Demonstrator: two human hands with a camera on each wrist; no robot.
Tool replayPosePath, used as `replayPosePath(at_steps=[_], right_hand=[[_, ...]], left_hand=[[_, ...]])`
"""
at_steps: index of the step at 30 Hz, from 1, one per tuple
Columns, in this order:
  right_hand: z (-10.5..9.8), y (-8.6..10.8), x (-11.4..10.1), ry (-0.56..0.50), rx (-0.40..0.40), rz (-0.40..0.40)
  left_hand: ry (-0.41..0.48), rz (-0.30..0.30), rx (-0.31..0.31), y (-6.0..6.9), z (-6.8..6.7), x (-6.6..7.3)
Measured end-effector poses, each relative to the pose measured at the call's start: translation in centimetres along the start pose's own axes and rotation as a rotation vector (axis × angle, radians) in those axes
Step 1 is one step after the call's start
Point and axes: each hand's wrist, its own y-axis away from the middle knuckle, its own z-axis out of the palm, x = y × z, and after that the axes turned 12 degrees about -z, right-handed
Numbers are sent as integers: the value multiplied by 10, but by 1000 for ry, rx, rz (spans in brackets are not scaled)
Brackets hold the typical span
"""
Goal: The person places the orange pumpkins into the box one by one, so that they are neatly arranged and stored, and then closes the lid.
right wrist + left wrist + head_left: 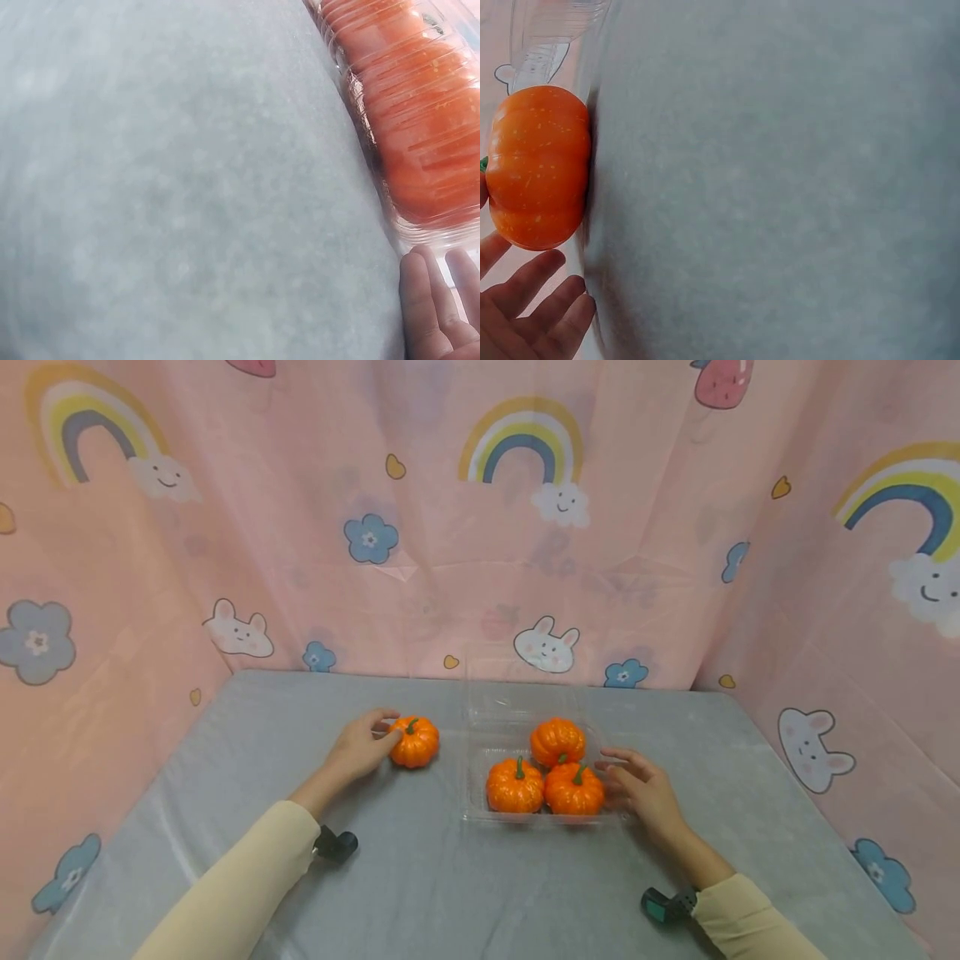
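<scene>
In the head view, your left hand (360, 749) is at the left side of a round, ribbed orange pumpkin with a green stem (417, 745), which sits on the grey cloth-covered table (442, 885). Your thumb overlaps the pumpkin's near side, and your fingers reach toward its back. Well to its right is a clear plastic hinged container (480, 817), its transparent lid (517, 702) raised at the back. Three similar orange pumpkins lie inside: a front left one (514, 787), a front right one (574, 792) and a rear one (557, 740), tipped so its stem faces you. Your right hand (651, 793) is at the container's right side, fingers extended toward the wall. Behind stands a pink curtain with rainbows and rabbits (450, 593).

In your left wrist view, the single pumpkin is at the left edge, against the grey surface. Your thumb tip shows by the stem and your other fingers are spread; you cannot tell whether thumb and forefinger pinch it. Part of the clear plastic shows beyond.

In your right wrist view, your fingers are straight and hold nothing, their tips right by the container's ribbed wall; you cannot tell whether they touch it. Orange shows through the plastic.
</scene>
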Motion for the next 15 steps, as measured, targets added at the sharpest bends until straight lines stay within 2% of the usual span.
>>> replayPosePath(at_steps=[15], right_hand=[[0,-1,0,-38,-3,-23]], left_hand=[[15,19,14,-2,3,1]])
